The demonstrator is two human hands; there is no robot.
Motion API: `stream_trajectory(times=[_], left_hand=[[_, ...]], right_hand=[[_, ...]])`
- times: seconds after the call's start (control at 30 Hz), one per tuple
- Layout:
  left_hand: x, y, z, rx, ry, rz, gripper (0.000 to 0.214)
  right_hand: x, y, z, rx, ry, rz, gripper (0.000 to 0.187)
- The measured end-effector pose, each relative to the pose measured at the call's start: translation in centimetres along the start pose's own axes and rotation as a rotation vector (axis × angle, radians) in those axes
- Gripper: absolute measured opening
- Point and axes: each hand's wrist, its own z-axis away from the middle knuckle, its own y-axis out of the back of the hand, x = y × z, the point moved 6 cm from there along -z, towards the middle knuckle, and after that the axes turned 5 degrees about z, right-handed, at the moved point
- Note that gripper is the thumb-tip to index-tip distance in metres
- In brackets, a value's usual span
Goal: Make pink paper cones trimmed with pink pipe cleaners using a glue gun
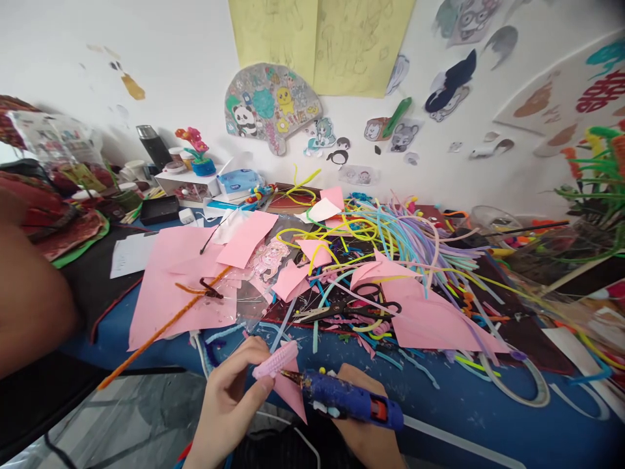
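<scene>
My left hand [233, 389] pinches a small pink ribbed piece [277, 362] that looks like coiled pipe cleaner, near the table's front edge. A pink paper triangle [293, 391] hangs down beneath it. My right hand [364, 420] is wrapped round a blue hot glue gun [344, 395], its fingers partly hidden behind the gun's body. The metal nozzle points left and meets the lower edge of the pink piece, or is very close to it. A long clear glue stick [454, 441] sticks out of the gun's back end.
Black-handled scissors [349, 311] lie on the table among scraps. Pink paper sheets [183, 286] spread to the left and right. Many pipe cleaners [410, 234] are heaped behind. An orange pipe cleaner [156, 335] overhangs the front edge. Another person's arm [34, 293] is at the left.
</scene>
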Motion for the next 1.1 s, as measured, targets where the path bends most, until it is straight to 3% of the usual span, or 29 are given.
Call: stream_trajectory(times=[0.33, 0.73, 1.1], left_hand=[[-0.6, 0.1, 0.1, -0.015, -0.001, 0.040, 0.010], [-1.7, -0.3, 0.1, -0.023, 0.033, 0.286, 0.012], [-1.9, -0.4, 0.1, 0.030, 0.036, 0.445, 0.015]], right_hand=[[-0.7, 0.2, -0.2, 0.022, 0.102, 0.092, 0.025], [-1.5, 0.5, -0.3, 0.100, 0.146, 0.121, 0.029], [0.1, 0.2, 0.3, 0.094, 0.071, 0.096, 0.028]])
